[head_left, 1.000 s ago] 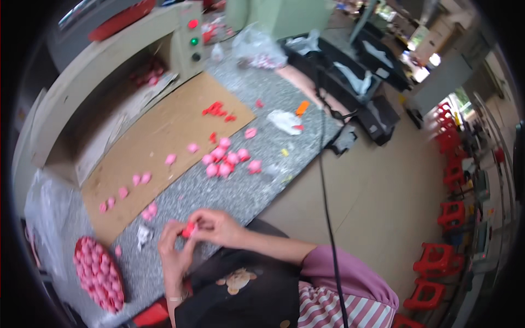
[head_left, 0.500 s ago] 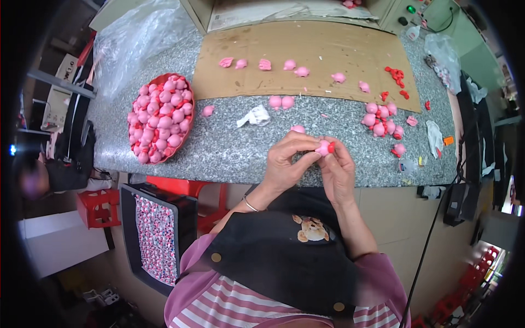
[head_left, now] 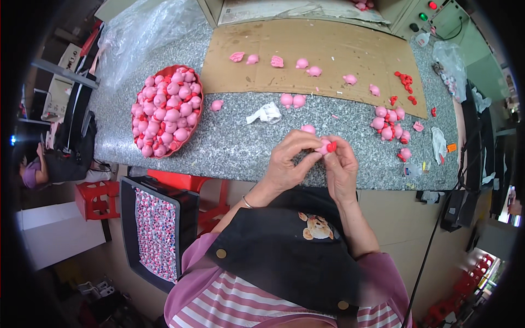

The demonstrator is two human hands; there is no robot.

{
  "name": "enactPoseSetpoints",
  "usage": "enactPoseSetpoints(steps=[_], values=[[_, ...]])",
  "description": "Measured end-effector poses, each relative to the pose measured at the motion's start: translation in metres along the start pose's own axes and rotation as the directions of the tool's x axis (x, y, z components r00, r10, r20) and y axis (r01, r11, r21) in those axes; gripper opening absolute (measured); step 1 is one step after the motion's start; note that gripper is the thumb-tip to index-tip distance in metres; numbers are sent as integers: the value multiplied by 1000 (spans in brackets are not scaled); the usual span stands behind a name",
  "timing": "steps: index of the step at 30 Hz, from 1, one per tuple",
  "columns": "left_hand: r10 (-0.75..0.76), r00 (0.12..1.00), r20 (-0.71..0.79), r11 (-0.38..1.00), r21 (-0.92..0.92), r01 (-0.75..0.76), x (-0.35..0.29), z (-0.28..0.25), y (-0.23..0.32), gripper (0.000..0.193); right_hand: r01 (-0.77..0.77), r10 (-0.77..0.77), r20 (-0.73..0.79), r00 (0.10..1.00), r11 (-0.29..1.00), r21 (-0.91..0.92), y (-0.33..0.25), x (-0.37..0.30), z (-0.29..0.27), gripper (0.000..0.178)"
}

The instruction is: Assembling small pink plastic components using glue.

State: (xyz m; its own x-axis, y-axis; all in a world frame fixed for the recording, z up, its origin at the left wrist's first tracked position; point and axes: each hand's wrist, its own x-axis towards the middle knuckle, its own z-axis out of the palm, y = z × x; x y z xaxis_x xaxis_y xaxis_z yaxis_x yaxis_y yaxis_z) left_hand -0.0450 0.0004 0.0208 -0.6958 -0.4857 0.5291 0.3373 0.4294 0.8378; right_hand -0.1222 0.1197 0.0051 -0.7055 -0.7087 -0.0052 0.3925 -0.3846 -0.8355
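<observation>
Above the near edge of the counter, my left hand (head_left: 289,159) and my right hand (head_left: 342,168) meet at the fingertips. Between them is a small round pink figure piece (head_left: 324,148) with a red part at its right side. My left thumb and forefinger pinch the pink ball, while my right fingers close around the red end. Fingers cover some of the piece. Just beyond my left hand lies another pink ball (head_left: 308,129). A pair of pink balls (head_left: 293,100) and a crumpled white cloth (head_left: 265,113) lie farther off.
A red scalloped basket (head_left: 200,106) heaped with pink-and-red pieces stands left. Loose pink pieces and small red parts (head_left: 404,82) lie on a cardboard sheet (head_left: 262,38). A cluster of pink-and-red pieces (head_left: 387,133) sits right. Below left is a black crate (head_left: 187,229).
The whole view has shifted slightly, so counter items appear a little farther right. My hands keep hold of the same pink piece, with only slight finger movement.
</observation>
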Motion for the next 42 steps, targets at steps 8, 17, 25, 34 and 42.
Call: enactPoseSetpoints(steps=[8, 17, 25, 34, 42], values=[[-56, 993, 106, 997, 51, 51, 1, -7, -1, 33, -14, 17, 36, 999, 996, -93, -15, 5, 5, 51], [-246, 969, -7, 934, -270, 235, -11, 6, -4, 33, 69, -80, -39, 996, 969, -236, -16, 3, 19, 60], [-219, 975, -37, 936, -289, 199, -16, 0, -6, 30, 80, -87, 4, 996, 898, -433, -18, 3, 28, 61], [159, 968, -196, 835, 550, -26, 25, -147, 39, 24, 141, -281, -65, 957, 652, -745, -25, -34, -17, 34], [93, 958, -272, 402, 890, 213, 32, -266, 12, 21, 46, -534, -279, 798, 516, -855, -32, -94, -85, 25]])
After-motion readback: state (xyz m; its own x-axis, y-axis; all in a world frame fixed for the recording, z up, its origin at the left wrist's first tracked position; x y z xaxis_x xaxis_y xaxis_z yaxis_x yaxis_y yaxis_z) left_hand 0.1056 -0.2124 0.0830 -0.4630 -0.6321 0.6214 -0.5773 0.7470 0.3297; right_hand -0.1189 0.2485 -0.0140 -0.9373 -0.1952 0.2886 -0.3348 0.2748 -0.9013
